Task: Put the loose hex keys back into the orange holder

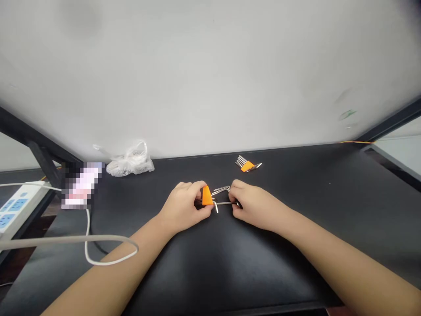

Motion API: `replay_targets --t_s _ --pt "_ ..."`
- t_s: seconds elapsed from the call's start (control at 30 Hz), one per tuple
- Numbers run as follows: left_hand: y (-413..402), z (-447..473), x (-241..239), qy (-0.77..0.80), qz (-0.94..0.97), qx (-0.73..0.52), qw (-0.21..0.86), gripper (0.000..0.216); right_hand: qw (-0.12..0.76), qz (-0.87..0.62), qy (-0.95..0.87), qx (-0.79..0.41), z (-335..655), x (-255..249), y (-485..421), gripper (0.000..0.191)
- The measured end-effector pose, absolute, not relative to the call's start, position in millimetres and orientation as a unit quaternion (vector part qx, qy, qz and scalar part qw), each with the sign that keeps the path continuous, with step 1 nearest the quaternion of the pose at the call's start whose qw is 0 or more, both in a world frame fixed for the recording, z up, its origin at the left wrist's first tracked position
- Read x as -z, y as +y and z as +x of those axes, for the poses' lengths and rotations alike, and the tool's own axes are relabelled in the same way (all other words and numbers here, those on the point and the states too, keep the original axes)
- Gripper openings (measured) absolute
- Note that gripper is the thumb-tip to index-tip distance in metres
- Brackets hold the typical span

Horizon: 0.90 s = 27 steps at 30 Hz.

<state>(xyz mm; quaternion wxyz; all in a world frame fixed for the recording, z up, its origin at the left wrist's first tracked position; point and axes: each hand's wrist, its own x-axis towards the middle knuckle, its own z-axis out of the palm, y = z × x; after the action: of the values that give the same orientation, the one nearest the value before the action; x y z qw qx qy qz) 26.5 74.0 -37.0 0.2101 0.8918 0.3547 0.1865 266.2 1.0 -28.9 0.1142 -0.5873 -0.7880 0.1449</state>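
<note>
My left hand (pixel 187 206) is closed on an orange hex key holder (pixel 207 196), gripped between thumb and fingers. A short bent hex key (pixel 216 206) sticks out of the holder's right side. My right hand (pixel 248 202) is closed around the bent end of a longer hex key (pixel 225 203), whose shaft reaches left to the holder; whether it sits in a slot I cannot tell. Just behind, several L-shaped hex keys (pixel 221 190) run between the two hands, partly hidden by my right fingers. Farther back lies a second orange holder (pixel 247 166) filled with hex keys.
A clear plastic bag (pixel 131 162) with a white cable lies at the back left. Beside it is a pixelated phone-like object (pixel 82 186). A white power strip (pixel 19 206) stands at the left edge, and a white cable (pixel 112 239) loops over my left forearm. A pale wall (pixel 210 79) rises behind the black table (pixel 210 272).
</note>
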Motion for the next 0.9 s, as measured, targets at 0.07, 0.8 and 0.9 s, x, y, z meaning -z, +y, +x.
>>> replay_targets --t_s 0.07,0.8,0.9 --pt "74 26 38 0.355 0.893 -0.185 0.205 0.041 0.126 -0.593 -0.779 -0.158 270 28 0 0.013" --pt "74 27 35 0.333 0.908 -0.15 0.208 0.031 0.254 -0.481 -0.827 -0.142 268 22 -7 0.027" --pt "74 26 37 0.344 0.899 -0.162 0.215 0.036 0.286 -0.487 -0.814 -0.138 275 19 -7 0.025"
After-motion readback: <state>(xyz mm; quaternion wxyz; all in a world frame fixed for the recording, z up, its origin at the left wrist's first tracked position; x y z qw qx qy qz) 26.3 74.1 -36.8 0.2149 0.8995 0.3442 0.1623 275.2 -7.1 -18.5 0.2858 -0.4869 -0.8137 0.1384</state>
